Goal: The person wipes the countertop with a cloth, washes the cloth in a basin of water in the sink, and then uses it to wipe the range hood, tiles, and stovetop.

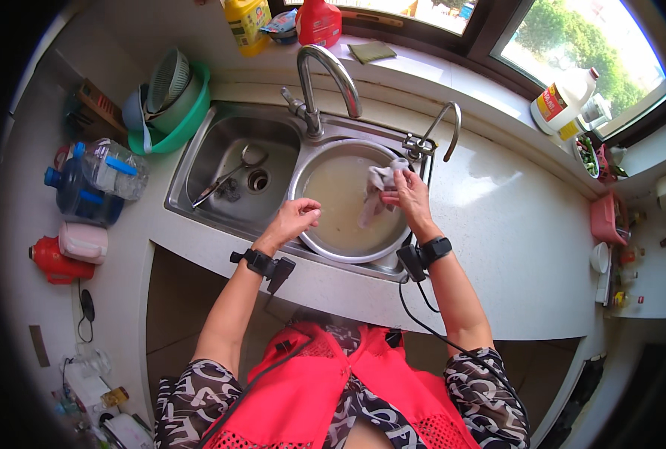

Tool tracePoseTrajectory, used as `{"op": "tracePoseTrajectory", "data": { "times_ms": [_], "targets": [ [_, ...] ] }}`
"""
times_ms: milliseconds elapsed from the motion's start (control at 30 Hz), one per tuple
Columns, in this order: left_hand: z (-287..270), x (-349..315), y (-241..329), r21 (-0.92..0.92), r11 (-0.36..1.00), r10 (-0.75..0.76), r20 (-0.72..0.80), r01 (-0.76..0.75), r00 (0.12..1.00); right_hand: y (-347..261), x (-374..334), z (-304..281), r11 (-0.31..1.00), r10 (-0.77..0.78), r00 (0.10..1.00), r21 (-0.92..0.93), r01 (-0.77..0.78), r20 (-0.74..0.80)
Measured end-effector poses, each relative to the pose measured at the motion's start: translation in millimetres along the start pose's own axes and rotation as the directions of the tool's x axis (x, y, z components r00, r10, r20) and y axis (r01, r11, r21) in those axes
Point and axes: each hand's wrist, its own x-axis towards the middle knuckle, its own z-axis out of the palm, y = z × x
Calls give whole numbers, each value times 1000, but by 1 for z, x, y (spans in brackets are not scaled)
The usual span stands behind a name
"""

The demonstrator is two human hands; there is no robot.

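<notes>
A round metal basin [295, 196] of cloudy water sits in the right-hand sink bowl. Over its right side, my right hand [409, 196] pinches a wet greyish-white rag [381, 178], whose lower end hangs down to the water. My left hand [297, 218] is over the basin's left rim with its fingers curled in, and no object shows in it. Whether that hand touches the rim I cannot tell. Behind the basin stands a tall chrome faucet [333, 63], its spout ending above the basin's far edge.
The left sink bowl [224, 127] holds a ladle [232, 173] and a dark scrubber [229, 190]. A thin second tap [445, 127] rises behind my right hand. Stacked bowls in a green basin [187, 127], a blue water jug [86, 187] and a red kettle [56, 260] stand left.
</notes>
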Motion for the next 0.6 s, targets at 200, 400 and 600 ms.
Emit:
{"op": "tracePoseTrajectory", "data": {
  "times_ms": [200, 400, 600],
  "targets": [
    [0, 49, -22, 291, 941, 159, 64, -171, 985, 49, 36, -13, 885, -117, 993, -455, 99, -11],
    [34, 87, -18, 623, 645, 206, 415, -442, 886, 78, 15, -1, -161, -165, 905, -916, 367, 392],
    [44, 117, -31, 741, 476, -35, 553, -473, 832, 92, 20, 9, -106, -93, 972, -972, 208, 218]
  ]
}}
